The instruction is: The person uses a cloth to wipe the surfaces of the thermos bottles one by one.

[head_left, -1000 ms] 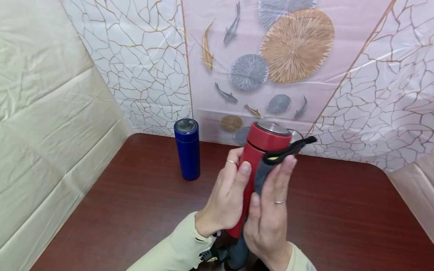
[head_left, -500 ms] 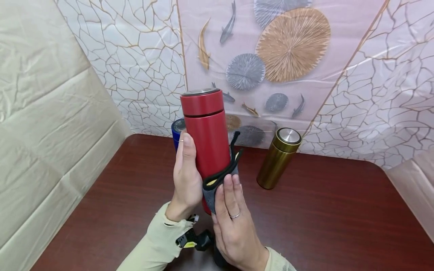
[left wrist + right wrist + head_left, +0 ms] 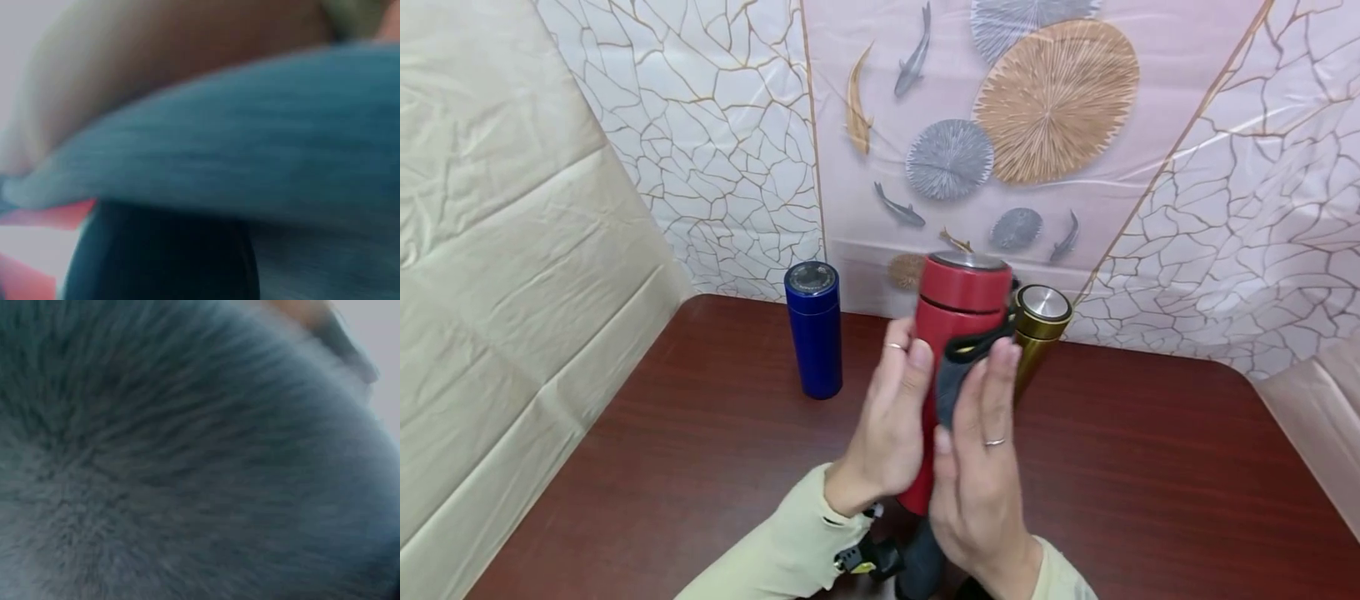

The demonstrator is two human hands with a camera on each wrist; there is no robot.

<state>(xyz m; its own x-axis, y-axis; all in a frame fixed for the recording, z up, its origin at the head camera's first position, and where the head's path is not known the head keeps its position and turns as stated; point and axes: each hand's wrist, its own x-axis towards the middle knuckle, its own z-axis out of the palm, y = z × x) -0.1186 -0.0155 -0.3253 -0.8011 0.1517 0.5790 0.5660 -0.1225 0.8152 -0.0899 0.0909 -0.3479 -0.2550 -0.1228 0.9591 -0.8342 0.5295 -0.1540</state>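
Observation:
A red thermos flask (image 3: 966,287) with a steel-topped lid stands tilted in the air above the table. My left hand (image 3: 887,433) grips its left side, thumb toward me. Against its right side my right hand (image 3: 985,483) holds a grey cloth (image 3: 951,387) with a black edge and a strip of yellow, its fingers nearly straight over it. Part of the cloth hangs below the hands. In the left wrist view the cloth (image 3: 250,137) crosses close to the lens, with red at the left. Blurred cloth (image 3: 187,456) fills most of the right wrist view.
A blue flask (image 3: 816,342) stands upright at the back left of the brown table (image 3: 1150,450). Behind the red flask, to its right, a gold flask (image 3: 1037,337) stands partly hidden. A patterned wall covering (image 3: 880,242) rises at the table's back edge.
The red flask, both hands and the cloth shifted left and up, then came back right and lower. The cloth now lies nearer the lid than half a second ago. Blue flask uncovered again; gold partly covered.

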